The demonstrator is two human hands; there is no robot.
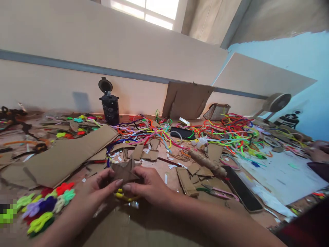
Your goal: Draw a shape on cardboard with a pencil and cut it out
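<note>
Between my two hands is a small brown piece of cardboard with pointed corners, perhaps star-shaped. My left hand pinches its left side, thumb in front. At its right side, my right hand grips it with thumb and fingers. Just below the cardboard lies a yellow looped thing, partly hidden by my hands, so I cannot tell what it is. Left of my left forearm is a cluster of fuzzy pipe-cleaner flowers in several colours.
A long cardboard sheet lies at left. Behind are tangled pipe cleaners and a dark bottle with its lid raised. To the right are a twine roll, pink-handled scissors, a phone and another person's hand.
</note>
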